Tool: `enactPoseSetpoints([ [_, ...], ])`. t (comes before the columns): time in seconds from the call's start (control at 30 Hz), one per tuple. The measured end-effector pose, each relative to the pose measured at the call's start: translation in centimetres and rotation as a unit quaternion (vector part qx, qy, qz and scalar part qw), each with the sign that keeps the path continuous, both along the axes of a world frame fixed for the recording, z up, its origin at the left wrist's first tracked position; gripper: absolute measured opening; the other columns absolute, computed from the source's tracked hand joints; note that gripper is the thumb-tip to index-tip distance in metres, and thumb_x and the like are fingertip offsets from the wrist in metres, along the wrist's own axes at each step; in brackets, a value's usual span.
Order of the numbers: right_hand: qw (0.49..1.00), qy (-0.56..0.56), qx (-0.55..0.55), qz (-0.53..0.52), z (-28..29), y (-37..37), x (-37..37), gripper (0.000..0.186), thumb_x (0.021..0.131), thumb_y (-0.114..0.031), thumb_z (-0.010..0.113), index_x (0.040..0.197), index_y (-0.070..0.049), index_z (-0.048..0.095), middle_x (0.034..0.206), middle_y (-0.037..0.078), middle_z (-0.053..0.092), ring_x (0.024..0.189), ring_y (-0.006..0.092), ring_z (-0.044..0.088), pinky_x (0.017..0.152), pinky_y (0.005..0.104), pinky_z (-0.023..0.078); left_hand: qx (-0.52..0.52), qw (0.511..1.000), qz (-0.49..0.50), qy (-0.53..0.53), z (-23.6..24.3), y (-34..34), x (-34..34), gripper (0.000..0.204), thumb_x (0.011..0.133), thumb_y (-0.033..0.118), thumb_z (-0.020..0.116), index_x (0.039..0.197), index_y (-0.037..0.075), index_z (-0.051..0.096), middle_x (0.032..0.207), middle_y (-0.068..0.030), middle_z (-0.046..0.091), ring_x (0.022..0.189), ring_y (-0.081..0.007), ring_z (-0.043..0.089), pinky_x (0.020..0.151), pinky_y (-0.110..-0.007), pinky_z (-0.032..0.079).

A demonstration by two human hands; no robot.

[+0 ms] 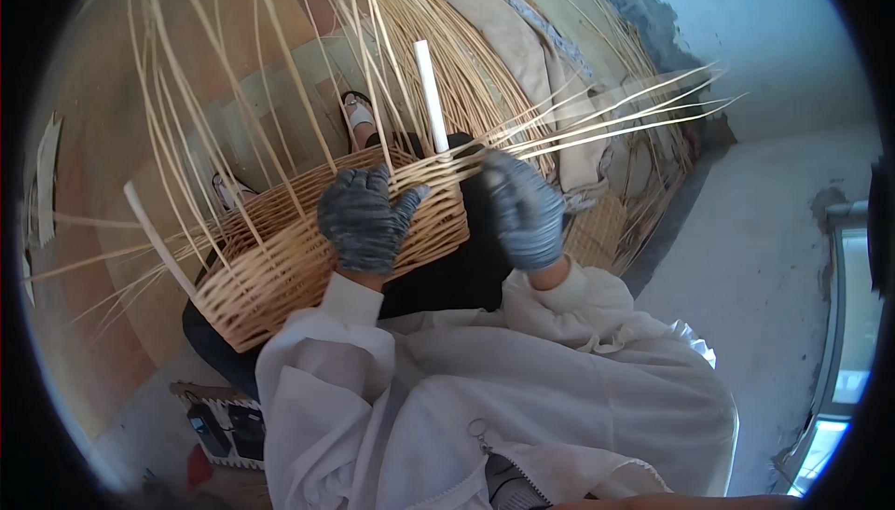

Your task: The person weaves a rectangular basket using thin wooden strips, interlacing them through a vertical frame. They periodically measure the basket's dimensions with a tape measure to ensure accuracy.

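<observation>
A long, partly woven wicker basket (270, 272) rests across my lap, with upright wicker stakes (266, 90) standing from its walls. My left hand (366, 221), in a dark grey glove, grips the near wall, its fingers over the rim and its thumb pointing right. At the basket's right end is my right hand (524, 212), gloved too; motion smears its fingers, so whether they hold a strand cannot be told. Long wicker strands (615, 128) run out to the right just above it. One white rod (431, 95) stands at the right end, another white rod (158, 240) at the left.
A big bundle of loose wicker rods (457, 44) lies on the floor ahead, partly under a beige cloth (503, 20). My sandaled foot (360, 114) shows beyond the basket. At lower left sits a tray-like box (219, 426) with dark items. A pale wall (746, 240) rises at right.
</observation>
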State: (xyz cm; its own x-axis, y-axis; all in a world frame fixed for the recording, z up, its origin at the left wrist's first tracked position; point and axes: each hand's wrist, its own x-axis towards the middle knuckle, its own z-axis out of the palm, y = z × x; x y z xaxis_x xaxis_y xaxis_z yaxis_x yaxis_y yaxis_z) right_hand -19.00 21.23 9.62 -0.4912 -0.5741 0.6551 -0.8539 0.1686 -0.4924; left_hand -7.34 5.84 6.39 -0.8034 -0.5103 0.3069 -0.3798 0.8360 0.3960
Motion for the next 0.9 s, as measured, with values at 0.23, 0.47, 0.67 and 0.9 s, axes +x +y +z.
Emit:
enactPoseSetpoints([
  [0.23, 0.962, 0.141, 0.232, 0.018, -3.0, -5.7, -2.5, 0.024, 0.075, -0.039, 0.056, 0.075, -0.016, 0.064, 0.074, 0.009, 0.057, 0.074, 0.0231, 0.055, 0.071, 0.0344, 0.042, 0.094, 0.983, 0.102, -0.120, 1.2, -1.0, -2.4, 0.045, 0.082, 0.047, 0.047, 0.083, 0.007, 0.065, 0.075, -0.0096, 0.062, 0.072, -0.0281, 0.059, 0.065, -0.040, 0.044],
  [0.47, 0.969, 0.147, 0.184, 0.078, -2.0, -4.0, -3.8, 0.026, 0.074, -0.039, 0.058, 0.062, -0.016, 0.060, 0.047, 0.006, 0.045, 0.047, 0.0242, 0.049, 0.050, 0.0352, 0.039, 0.212, 0.954, 0.189, -0.099, 2.1, 0.1, -4.5, 0.053, 0.088, 0.047, 0.031, 0.082, 0.007, 0.066, 0.080, -0.0152, 0.063, 0.074, -0.0326, 0.059, 0.067, -0.043, 0.044],
  [0.67, 0.981, 0.154, 0.045, 0.106, -1.9, -1.5, -4.8, 0.021, 0.075, -0.033, 0.060, 0.080, -0.013, 0.063, 0.069, 0.007, 0.057, 0.065, 0.0226, 0.055, 0.062, 0.0356, 0.044, 0.010, 0.991, -0.042, -0.124, 2.2, -1.3, -3.6, 0.035, 0.089, 0.029, 0.040, 0.104, 0.003, 0.057, 0.096, -0.0178, 0.060, 0.089, -0.0307, 0.057, 0.078, -0.038, 0.044],
  [0.9, 0.893, -0.074, 0.128, -0.425, -11.6, 25.4, -12.0, 0.015, 0.078, -0.020, 0.059, 0.080, -0.006, 0.061, 0.076, 0.015, 0.059, 0.069, 0.0348, 0.056, 0.067, 0.0397, 0.047, -0.240, 0.907, -0.098, -0.332, 0.0, 2.2, 0.0, 0.118, 0.042, 0.041, 0.081, 0.137, 0.012, 0.017, 0.130, -0.0245, 0.030, 0.117, -0.0392, 0.035, 0.094, -0.048, 0.032],
])
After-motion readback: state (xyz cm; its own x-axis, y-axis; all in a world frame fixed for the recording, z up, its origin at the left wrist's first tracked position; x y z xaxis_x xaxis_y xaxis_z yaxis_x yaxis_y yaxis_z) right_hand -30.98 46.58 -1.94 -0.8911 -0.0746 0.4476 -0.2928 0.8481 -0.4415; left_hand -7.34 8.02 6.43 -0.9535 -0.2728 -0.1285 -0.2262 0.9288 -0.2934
